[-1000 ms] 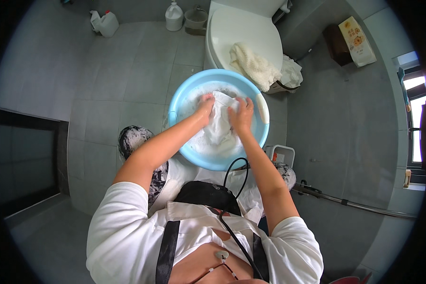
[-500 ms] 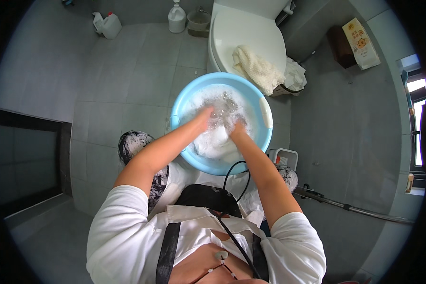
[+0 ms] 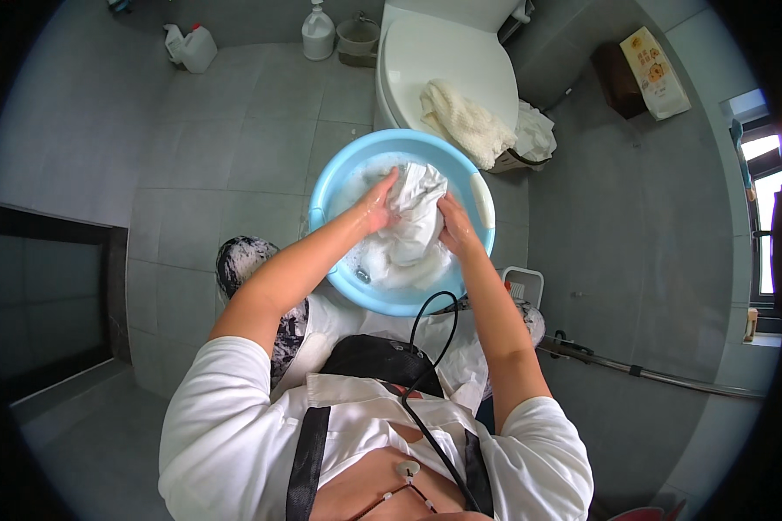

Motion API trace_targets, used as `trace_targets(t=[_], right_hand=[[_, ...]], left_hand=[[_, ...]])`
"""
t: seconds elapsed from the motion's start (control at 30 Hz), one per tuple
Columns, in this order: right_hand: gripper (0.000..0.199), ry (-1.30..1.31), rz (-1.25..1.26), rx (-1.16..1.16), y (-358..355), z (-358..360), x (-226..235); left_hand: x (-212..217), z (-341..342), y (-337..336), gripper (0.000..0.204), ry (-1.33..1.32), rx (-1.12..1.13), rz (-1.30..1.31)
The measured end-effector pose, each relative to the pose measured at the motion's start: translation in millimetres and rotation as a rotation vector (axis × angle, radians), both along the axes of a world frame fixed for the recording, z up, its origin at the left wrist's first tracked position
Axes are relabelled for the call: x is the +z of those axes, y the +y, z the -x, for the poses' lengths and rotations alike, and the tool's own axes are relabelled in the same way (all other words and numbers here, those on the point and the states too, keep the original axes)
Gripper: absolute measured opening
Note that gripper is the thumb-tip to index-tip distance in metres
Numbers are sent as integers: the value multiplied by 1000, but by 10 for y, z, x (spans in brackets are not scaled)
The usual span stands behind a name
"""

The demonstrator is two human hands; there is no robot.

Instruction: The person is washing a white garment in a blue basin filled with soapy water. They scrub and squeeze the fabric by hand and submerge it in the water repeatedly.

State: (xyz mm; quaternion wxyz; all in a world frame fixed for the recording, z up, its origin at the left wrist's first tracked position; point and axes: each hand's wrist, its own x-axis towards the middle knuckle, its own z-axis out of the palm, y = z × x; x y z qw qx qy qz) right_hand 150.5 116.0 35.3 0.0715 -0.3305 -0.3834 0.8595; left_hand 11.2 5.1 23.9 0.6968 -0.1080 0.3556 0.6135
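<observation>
A wet, crumpled white cloth (image 3: 419,204) is raised partly out of the suds in a round light-blue basin (image 3: 343,165). My left hand (image 3: 379,203) grips its left side, thumb and fingers pressed against the fabric. On the opposite side my right hand (image 3: 456,226) has fingers closed around the cloth's edge. The lower part of the cloth trails into white foam (image 3: 378,260) between my forearms. How far it reaches under the foam is hidden.
Behind the basin stands a toilet (image 3: 447,65) with a cream knitted cloth (image 3: 467,123) draped over its front. A pump bottle (image 3: 318,35), a clear bucket (image 3: 357,42) and a white jug (image 3: 197,50) line the back wall. A black cable (image 3: 414,326) loops near my right forearm.
Both hands have come up out of the foam, lifting the white cloth into sight between them. The view has shifted slightly.
</observation>
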Motion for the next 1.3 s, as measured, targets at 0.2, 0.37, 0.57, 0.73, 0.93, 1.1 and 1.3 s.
trace_targets(t=[0.2, 0.37, 0.57, 0.73, 0.93, 1.1, 1.3], right_hand=[[54, -425, -474, -166, 12, 88, -554], [62, -705, -1397, 468, -466, 122, -178], [46, -568, -911, 203, -39, 119, -460], [40, -43, -422, -18, -248, 109, 323], [25, 208, -1110, 155, -604, 64, 627], [18, -81, -1420, 103, -675, 211, 600], [23, -422, -1375, -53, -399, 189, 299]], left_hand=[[-146, -37, 27, 35, 409, 70, 288], [-391, 3, -24, 34, 273, 251, 296], [-488, 34, 36, 36, 45, 274, 164], [289, 24, 40, 39, -35, 199, -70], [448, -109, 42, 41, 517, 182, -203], [360, -209, -8, 35, -79, 27, -100], [166, -408, 164, 33, -4, 261, 259]])
